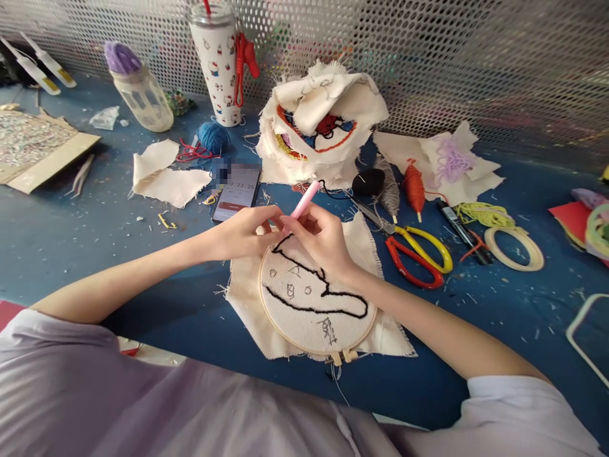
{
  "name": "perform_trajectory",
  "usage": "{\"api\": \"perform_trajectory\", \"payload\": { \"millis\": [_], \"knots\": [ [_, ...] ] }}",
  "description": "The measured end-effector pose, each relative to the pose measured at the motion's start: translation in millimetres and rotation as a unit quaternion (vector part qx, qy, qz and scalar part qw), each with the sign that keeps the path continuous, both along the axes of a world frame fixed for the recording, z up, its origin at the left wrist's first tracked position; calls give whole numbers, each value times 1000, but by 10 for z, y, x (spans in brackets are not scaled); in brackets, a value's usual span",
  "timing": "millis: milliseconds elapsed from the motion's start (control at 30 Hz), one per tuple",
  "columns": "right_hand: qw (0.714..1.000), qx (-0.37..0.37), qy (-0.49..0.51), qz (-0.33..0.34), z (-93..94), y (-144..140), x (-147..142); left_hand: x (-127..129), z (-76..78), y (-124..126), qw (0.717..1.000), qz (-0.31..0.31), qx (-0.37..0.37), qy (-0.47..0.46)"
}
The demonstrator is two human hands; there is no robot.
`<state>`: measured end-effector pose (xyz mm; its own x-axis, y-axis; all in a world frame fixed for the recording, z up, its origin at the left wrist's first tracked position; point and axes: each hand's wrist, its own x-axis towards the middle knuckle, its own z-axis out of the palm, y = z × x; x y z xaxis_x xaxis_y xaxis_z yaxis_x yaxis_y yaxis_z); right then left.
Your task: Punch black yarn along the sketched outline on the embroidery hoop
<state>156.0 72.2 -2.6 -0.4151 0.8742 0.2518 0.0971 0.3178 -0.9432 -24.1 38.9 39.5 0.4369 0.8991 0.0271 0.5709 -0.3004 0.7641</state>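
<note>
Our embroidery hoop [318, 303] lies on the blue desk [476, 330], right hand [323, 241] fingers clamped on the pink punch needle [304, 200], left hand [247, 231] fingers pinched at its rim. Scissors [419, 254] crowd just right, phone [236, 192] and fabric pile [318, 127] behind; open desk lies left.

both bare forearms reaching in from the lower corners, left hand [245, 231] curled with fingers pinched near the other's, right hand [321, 238] bent at the wrist, fingers closed in a pen-style grip, hands touching
</note>
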Motion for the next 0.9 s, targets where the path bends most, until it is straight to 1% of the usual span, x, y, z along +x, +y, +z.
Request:
{"api": "perform_trajectory", "payload": {
  "millis": [33,100,200,300,367,433,533,633,700,900],
  "knots": [
    [1000,6,-7,2,8,11,-3,-3,-19,25,998,-6,-41,-44],
    [999,25,-28,5,35,35,-5,4,-69,61,990,8,-97,-99],
    [996,48,-70,38,108,73,15,19,-126,83,978,28,-149,-146],
    [984,88,-135,74,182,80,81,5,-132,91,967,8,-181,-179],
    [971,147,-177,68,199,50,148,-20,-121,99,965,-2,-188,-184],
    [955,212,-198,64,180,-10,216,-49,-114,112,963,-3,-192,-188],
    [925,299,-211,98,116,-130,287,-81,-113,137,962,-5,-198,-190],
    [892,369,-227,128,63,-222,303,-93,-107,155,968,-8,-184,-173],
    [882,387,-232,137,45,-246,295,-93,-96,157,969,-7,-182,-165],
    [880,386,-230,155,24,-246,281,-92,-66,149,968,5,-194,-160]
  ]
}}
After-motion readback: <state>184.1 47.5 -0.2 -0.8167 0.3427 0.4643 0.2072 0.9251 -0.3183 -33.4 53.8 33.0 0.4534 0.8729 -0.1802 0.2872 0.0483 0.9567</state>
